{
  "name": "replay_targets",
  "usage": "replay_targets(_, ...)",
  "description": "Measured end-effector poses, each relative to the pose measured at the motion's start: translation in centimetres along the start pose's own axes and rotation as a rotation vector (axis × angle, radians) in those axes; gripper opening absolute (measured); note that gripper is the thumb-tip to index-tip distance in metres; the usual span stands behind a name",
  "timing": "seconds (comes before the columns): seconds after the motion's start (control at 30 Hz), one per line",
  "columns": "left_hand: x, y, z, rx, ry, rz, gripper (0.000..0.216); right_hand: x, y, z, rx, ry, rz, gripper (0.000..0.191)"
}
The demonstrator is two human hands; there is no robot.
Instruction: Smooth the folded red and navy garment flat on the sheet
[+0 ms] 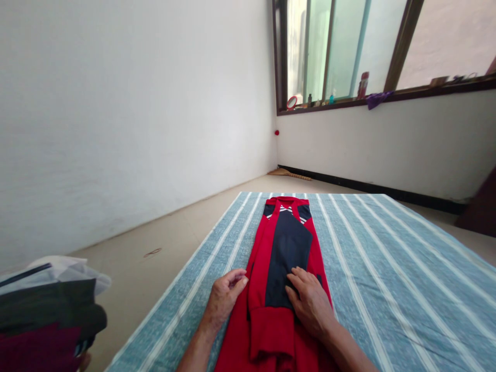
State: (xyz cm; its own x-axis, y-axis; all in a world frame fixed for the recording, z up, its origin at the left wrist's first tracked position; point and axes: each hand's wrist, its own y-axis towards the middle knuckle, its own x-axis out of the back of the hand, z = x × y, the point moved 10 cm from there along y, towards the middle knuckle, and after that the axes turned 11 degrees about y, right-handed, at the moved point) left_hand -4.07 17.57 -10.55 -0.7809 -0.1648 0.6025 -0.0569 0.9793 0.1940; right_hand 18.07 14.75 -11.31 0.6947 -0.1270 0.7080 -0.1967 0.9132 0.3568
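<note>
A red and navy garment [287, 248] lies lengthwise on a blue striped sheet [387, 268], its sides folded inward into a narrow strip and a red cuffed sleeve [271, 330] lying over its near end. My right hand [310, 299] rests flat on the navy panel, fingers stretched out. My left hand [227, 297] sits at the garment's left edge with fingers curled loosely, touching the red fabric; nothing shows in it.
A pile of dark and maroon clothes with a clear plastic bag [50, 310] sits at the left on the tiled floor [163, 248]. White walls close the left and far sides. A window sill [368, 98] holds bottles and small items.
</note>
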Motion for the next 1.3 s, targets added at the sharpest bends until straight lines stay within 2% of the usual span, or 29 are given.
replay_targets(1.3,-0.12,-0.13,-0.39,-0.014,0.033,0.003,0.03,0.03,0.01,0.0,0.009,-0.004,-0.003,0.027)
